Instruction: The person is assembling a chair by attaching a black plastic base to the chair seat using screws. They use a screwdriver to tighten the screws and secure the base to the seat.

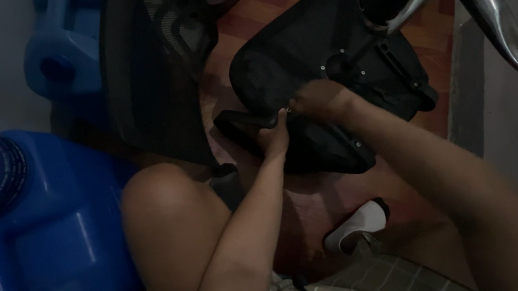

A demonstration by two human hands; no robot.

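Dim wooden floor (414,40) | left hand (275,137) fingers pinching black armrest (298,140) | right hand (319,99) on chair seat underside (308,53), fingers' state unclear | blue jug (37,211) nearby

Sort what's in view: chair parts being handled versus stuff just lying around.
In hand:
left hand
right hand
armrest
seat

Lying about:
mesh backrest
blue jugs
chrome base leg
white shoe
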